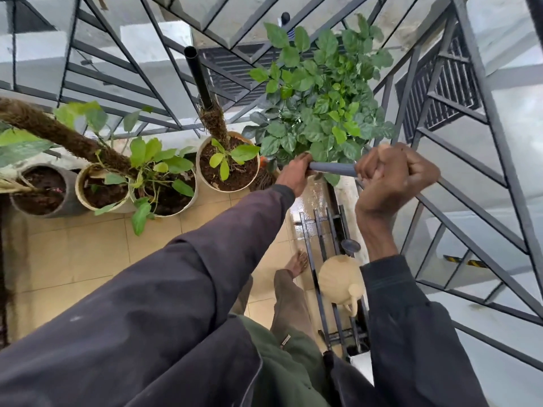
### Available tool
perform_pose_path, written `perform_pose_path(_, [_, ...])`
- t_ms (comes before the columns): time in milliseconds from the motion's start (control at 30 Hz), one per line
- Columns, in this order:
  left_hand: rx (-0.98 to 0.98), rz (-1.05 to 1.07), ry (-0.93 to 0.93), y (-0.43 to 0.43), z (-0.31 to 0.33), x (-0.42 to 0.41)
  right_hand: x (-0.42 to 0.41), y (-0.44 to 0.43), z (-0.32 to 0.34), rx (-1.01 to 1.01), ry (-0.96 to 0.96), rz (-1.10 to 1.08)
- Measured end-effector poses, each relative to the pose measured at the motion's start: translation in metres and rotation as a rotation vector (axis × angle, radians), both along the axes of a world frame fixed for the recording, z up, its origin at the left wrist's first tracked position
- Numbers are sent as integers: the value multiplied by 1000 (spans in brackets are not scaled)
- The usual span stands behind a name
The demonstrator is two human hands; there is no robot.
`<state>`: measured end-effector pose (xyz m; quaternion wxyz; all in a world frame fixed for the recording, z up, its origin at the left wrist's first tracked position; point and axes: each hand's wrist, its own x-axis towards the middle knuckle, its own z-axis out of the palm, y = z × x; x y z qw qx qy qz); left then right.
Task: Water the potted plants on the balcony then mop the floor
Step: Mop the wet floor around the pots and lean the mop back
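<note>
No legible text anywhere; small tag (285,341) on trouser leg (289,304) too blurred.

Four pots (191,198) are standing in a row on the floor (73,254), along the foot of the railing (484,127). A pole (199,74) is rising from the rightmost pot (229,188). Just right of it, a bushy plant (320,98) is standing in the corner. In front of the plant a handle (332,168) is lying crosswise, with the left hand (293,171) gripping its left end and the right hand (393,174) its right end. Below the right wrist a watering can (340,279) is sitting down by the railing, with a foot (298,264) just to its left.
</note>
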<state>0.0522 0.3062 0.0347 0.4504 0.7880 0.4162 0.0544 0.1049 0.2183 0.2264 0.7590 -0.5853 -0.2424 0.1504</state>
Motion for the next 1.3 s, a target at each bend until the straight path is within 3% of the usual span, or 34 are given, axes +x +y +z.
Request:
perform_pose_path(200, [13, 111, 18, 8, 6, 5, 11, 37, 25, -62, 43, -12])
perform_pose_path(533, [53, 73, 106, -16, 12, -20, 7, 33, 36, -117, 144, -15])
perform_pose_path(933, [-12, -33, 343, -93, -32, -109, -9, -37, -33, -209, 382, -16])
perform_pose_path(1100, [25, -44, 324, -104, -36, -123, -21, -50, -35, -41, 376, 59])
perform_pose_path(1300, [109, -98, 190, -90, -7, -80, 3, -44, 7, 120, 252, 56])
